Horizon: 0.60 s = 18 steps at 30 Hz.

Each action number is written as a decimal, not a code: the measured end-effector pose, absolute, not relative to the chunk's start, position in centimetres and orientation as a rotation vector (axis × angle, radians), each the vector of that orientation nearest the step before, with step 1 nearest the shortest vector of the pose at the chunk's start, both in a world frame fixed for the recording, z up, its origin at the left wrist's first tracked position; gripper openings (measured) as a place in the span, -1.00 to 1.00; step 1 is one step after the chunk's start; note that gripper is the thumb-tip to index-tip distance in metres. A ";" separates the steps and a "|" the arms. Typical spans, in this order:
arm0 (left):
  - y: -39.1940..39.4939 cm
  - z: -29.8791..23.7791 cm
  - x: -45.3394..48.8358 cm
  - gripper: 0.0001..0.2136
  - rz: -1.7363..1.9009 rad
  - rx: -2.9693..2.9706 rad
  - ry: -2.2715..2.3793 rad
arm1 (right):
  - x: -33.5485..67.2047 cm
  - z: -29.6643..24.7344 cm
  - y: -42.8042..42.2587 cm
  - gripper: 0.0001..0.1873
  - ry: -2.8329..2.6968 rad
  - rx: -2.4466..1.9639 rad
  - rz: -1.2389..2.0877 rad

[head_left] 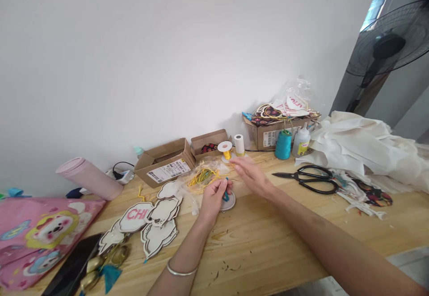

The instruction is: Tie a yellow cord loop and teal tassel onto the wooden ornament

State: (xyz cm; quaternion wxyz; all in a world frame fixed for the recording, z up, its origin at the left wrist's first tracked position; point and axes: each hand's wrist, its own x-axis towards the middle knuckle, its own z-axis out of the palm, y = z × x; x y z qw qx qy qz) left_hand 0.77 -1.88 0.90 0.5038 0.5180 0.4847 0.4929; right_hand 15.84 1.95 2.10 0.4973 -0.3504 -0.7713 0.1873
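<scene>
My left hand (213, 196) is closed, with thumb and fingertips pinching a small teal strip (226, 195). Under the strip lies a pale round-edged piece (229, 201), partly covered by the hand. To the right, my right hand (252, 176) reaches over the table with its fingers stretched out and slightly blurred. No object shows in it. Its fingertips are nearest a spool of yellow thread (227, 154). Beside my left hand, yellow and green cords (203, 176) sit in a clear plastic bag.
Black-handled scissors (310, 178), a teal thread cone (283, 145) and a glue bottle (301, 141) stand or lie right. Cardboard boxes (166, 164) line the wall. Cloud-shaped fabric pieces (136, 217), a pink bag (50, 233) and a pink tumbler (89, 179) are left. White fabric (365, 146) is heaped far right.
</scene>
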 end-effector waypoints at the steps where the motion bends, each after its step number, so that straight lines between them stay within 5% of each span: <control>1: -1.9 0.9 0.8 -0.69 1.191 1.270 1.173 | 15.4 1.8 1.6 -0.66 -1.947 -0.797 0.580; 4: -1.9 0.8 0.9 -0.69 1.195 1.259 1.180 | 14.8 0.8 1.4 -0.58 -2.088 -0.751 0.771; 18: -2.0 0.9 1.0 -0.67 1.227 0.960 1.075 | 16.3 1.3 2.6 -0.79 -2.166 -0.839 0.391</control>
